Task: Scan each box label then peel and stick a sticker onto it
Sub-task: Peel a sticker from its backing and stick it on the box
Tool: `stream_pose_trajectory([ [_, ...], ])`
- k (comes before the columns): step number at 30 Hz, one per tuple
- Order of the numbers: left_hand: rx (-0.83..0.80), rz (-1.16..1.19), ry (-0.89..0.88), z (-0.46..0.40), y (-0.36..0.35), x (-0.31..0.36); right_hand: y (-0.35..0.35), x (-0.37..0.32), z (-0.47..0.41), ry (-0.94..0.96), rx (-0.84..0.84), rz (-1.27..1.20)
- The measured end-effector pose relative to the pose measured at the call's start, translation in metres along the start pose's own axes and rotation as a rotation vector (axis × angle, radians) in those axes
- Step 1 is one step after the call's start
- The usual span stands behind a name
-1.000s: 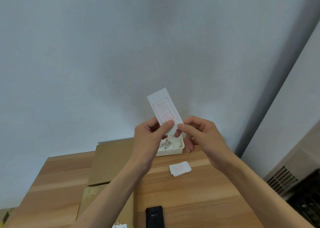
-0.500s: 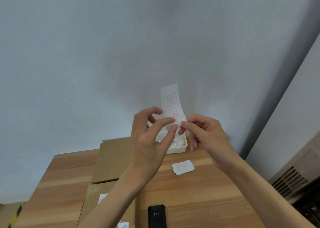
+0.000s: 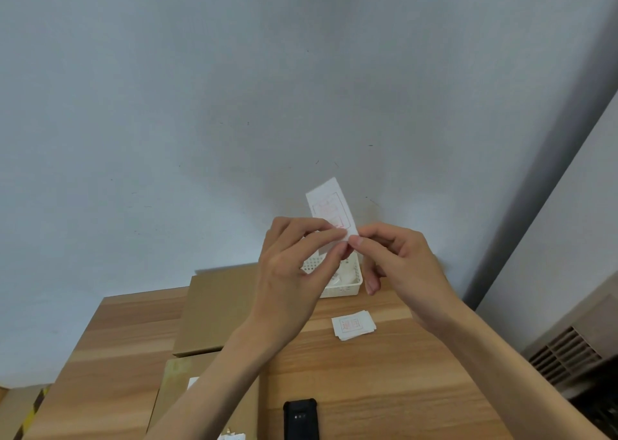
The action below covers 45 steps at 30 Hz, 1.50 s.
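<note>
Two bare arms come into the picture from the bottom edge, one from about 7 o'clock and one from about 5 o'clock. No sleeves cover them as far as the picture shows. The left hand (image 3: 294,272) and the right hand (image 3: 398,265) have no gloves on. No rings, no watch and no bands show on the fingers or wrists. The fingernails that show are short and plain, with no paint on them.
</note>
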State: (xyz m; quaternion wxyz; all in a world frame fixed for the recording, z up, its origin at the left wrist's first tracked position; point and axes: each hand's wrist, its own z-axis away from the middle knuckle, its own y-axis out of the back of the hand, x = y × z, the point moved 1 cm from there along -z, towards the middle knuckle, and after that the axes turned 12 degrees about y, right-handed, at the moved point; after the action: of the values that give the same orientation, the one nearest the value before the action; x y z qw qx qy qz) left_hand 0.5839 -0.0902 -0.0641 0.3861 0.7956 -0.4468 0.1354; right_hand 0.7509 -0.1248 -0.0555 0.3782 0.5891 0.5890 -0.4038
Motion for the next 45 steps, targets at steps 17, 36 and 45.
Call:
stream_pose_trajectory([
  [17, 0.006, 0.09, -0.015, -0.005, 0.017, 0.015, 0.009, -0.016, -0.001, 0.091, -0.042, -0.074],
  [36, -0.097, 0.158, 0.082, -0.008, 0.013, 0.018, 0.011, -0.015, 0.002, 0.135, -0.015, 0.032],
  [45, -0.188, 0.257, 0.257, -0.011, 0.018, 0.025, 0.01, -0.014, 0.001, 0.169, -0.038, 0.146],
])
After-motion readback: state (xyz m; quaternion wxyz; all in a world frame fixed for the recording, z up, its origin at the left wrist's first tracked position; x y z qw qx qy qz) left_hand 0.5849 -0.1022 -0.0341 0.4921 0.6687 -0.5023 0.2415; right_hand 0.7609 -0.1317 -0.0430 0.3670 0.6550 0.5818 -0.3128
